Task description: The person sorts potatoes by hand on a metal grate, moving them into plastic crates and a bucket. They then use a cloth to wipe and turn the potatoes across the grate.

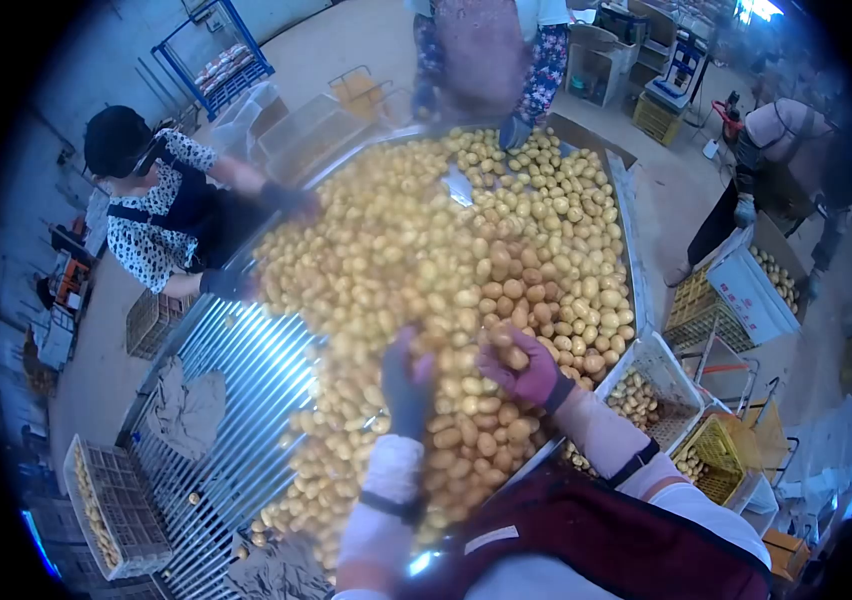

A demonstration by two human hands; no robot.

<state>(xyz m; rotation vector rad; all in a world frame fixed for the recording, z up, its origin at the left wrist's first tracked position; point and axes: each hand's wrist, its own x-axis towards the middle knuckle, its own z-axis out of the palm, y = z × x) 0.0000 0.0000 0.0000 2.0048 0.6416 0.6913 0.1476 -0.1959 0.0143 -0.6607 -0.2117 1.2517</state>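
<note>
A: Where are the potatoes (586, 285)?
B: Heaped over most of the metal table (634, 255), thick from the far edge down to the near one. Bare slats (246, 385) show toward the left edge, a crumpled cloth (186, 408) on them.

A: Wearer's hands?
B: Both gloved, both over the heap, nearer the near edge than the far. The left hand (406, 388) is motion-blurred; cannot tell whether its fingers grip anything. The right hand (534, 372) has its fingers curled in around a brownish potato (516, 357), which sits between thumb and fingers.

A: Long axis of that one?
B: Nearly round as seen, half covered; can't read an axis.

A: Key relation?
B: The patch of browner potatoes (521, 285). It lies just past the right fingertips, on the far-edge side and slightly toward the right edge. Right hand is clearly the nearer; left hand stands apart from it, over paler ones. More brownish ones lie on the near-edge side, below and between the two wrists.

A: Beside the table?
B: White crate (676, 365) just off the right edge, potatoes in it, near the right forearm. One co-worker (181, 200) at the left edge, another (486, 60) at the far edge, gloved hand on the heap.
</note>
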